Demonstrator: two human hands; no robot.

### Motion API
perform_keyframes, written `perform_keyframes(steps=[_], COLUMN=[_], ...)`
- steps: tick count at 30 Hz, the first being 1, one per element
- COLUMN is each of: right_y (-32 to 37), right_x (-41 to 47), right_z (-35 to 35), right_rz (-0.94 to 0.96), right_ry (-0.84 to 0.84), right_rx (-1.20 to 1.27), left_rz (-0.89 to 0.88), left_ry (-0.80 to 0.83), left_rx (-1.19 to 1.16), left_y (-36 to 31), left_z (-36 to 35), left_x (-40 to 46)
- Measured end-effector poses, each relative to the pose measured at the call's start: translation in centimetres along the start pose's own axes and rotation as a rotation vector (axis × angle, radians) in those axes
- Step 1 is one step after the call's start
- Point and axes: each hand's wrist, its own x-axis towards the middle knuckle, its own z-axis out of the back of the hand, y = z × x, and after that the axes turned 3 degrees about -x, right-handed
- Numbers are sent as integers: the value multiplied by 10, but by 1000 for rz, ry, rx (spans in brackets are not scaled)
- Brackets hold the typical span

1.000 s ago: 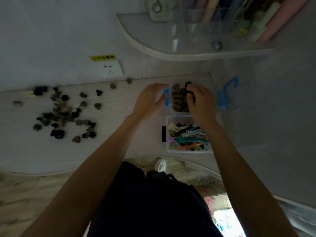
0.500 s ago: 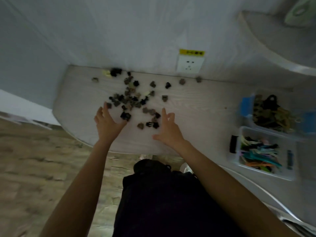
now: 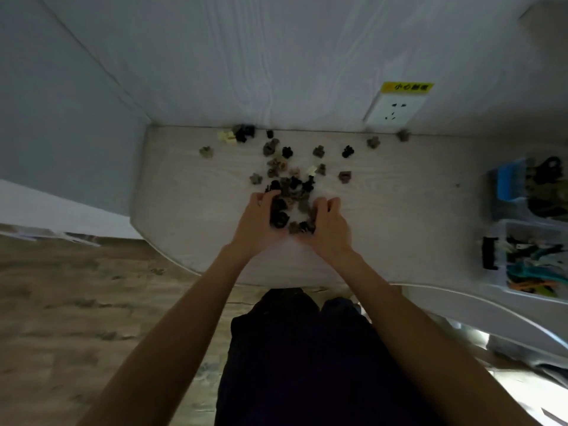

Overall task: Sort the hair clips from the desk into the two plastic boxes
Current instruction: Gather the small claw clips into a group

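Several small black and brown hair clips (image 3: 284,167) lie scattered on the pale wooden desk (image 3: 399,192). My left hand (image 3: 256,222) and right hand (image 3: 329,226) are cupped together around a heap of clips (image 3: 290,212), fingers curled in on them from both sides. At the far right stand two clear plastic boxes. The far box (image 3: 510,186), with a blue latch, holds dark and brown clips. The near box (image 3: 498,256), with a black latch, holds colourful long clips.
A white wall socket (image 3: 395,110) with a yellow label sits above the desk's back edge. The desk's front edge curves close to my legs, and a wooden floor (image 3: 76,302) lies to the left. Walls close off the desk behind and at left.
Both hands moved from the far box leftward to the clip pile, spread open on either side of it, and now have closed together, gathering clips between them.
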Motion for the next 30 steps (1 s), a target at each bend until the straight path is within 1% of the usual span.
perform_keyframes(steps=[4,6,8,13,16,19,22,26,30], right_y=[3,2,2,-1,-5,-5,-8,-16,-16], right_x=[3,3,0,-4,1,5,6,7,5], right_z=[-1,-4,-6,-5,-1,4,6,2,6], right_rz=[-39,-52,-56,-31,-22,18,79,158,162], right_ry=[41,49,18,-49,-29,0,7,-18,-32], right_rx=[7,107,199,322,437,475,480,400,477], left_rz=[-54,-44,-38,-62,-56,-49,-22,16,60], left_ry=[43,75,104,131,115,108,117,109,80], left_rx=[71,78,70,95,52,5,-69,-216,-342], left_y=[-14,-16,-16,-16,-19,-22,-20,-20,-28], left_z=[-5,-3,-1,-1,-2,-6,-9,-9,-13], left_x=[3,5,6,6,7,8,10,10,7])
